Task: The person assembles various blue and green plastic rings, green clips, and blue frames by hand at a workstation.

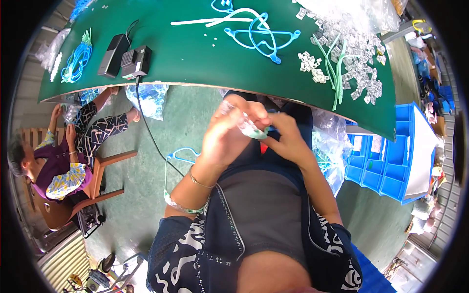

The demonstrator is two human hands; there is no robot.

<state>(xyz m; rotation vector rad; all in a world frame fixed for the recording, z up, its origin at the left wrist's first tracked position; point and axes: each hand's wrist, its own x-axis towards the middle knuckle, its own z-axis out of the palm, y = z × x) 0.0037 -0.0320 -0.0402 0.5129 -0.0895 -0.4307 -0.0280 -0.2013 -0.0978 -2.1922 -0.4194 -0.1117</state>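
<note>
Clip piece: small, pale green and clear, held in front of the lap, near the counter edge.
Hidden: mostly covered by fingers; shape unclear.
Left hand: fingers pinching it.
Right hand: fingers gripping its other end.

One camera on the head, looking down

The camera sits on the person's head and looks down over their chest and lap to the floor. The left hand and right hand are very close, in the middle. The green table is a bit farther, at the top. Its edge bends because the picture is very wide. There is just this one view.
</note>
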